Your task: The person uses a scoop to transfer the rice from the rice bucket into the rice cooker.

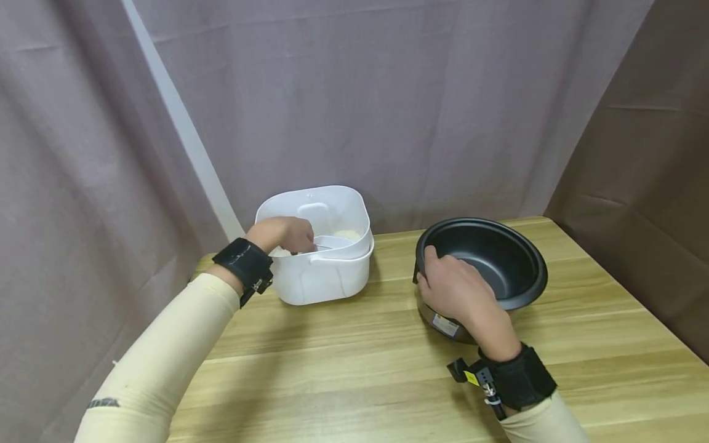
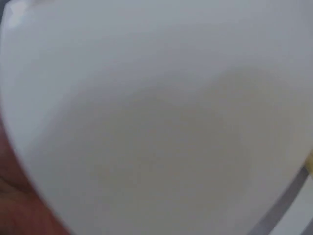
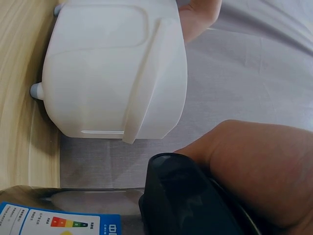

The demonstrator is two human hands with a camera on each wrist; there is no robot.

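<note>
A black pot (image 1: 487,261) is gripped at its near rim by the right hand (image 1: 456,289). The left hand (image 1: 282,234) is curled inside a white container (image 1: 321,271); what its fingers hold is hidden.

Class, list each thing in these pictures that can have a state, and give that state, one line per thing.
White plastic container: upright on the table, open at the top, white grains inside.
Black metal inner pot: upright, nothing seen inside, held at its near rim.
Left hand: inside the container, fingers curled round a small scoop.
Right hand: gripping the pot's rim.
Wooden table: bearing both vessels.
</note>
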